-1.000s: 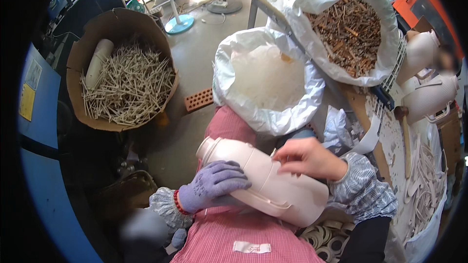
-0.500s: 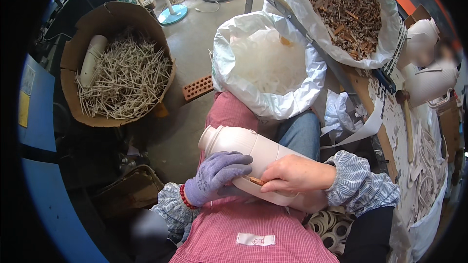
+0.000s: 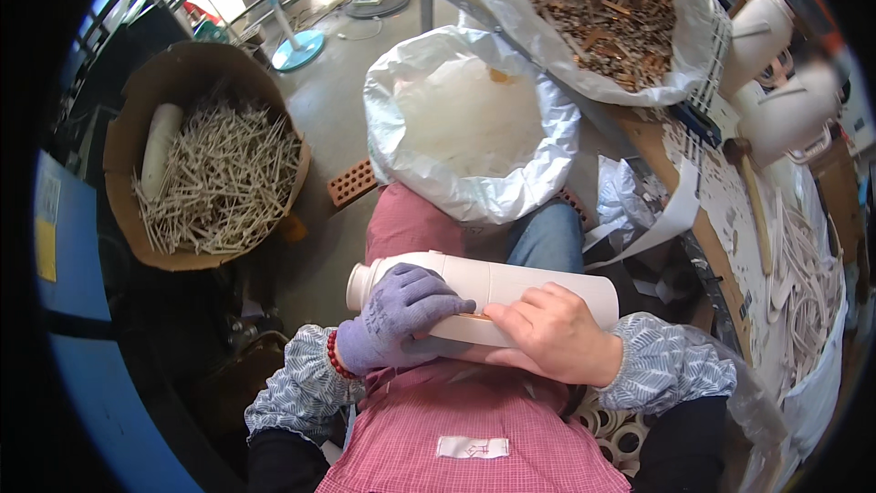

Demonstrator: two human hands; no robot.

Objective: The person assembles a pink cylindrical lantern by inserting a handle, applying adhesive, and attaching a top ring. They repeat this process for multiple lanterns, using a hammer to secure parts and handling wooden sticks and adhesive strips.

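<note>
Across my lap lies a pale pinkish-white plastic jug body (image 3: 547, 285), nearly level, its narrow neck to the left. My left hand (image 3: 401, 315), in a purple knit glove, is closed over the neck end with the thumb along the near side. My bare right hand (image 3: 561, 333) is closed at the right part of the body, fingers on top. At its thumb and fingertip a small orange-brown strip (image 3: 474, 315) lies against the body's near side. Most of the strip is hidden by the fingers.
Ahead stands a white sack (image 3: 383, 141) of translucent scraps. A cardboard drum (image 3: 119, 151) of thin plastic sprues is at left. On the right bench (image 3: 721, 246) are a mallet (image 3: 756, 210), more jug bodies (image 3: 789, 114) and a sack (image 3: 630, 14) of brown pieces. A perforated brick (image 3: 351, 184) lies on the floor.
The jug body has swung from sloping down to the right to nearly level, both hands moving with it. Less of the brown strip shows now. The whole view has shifted somewhat.
</note>
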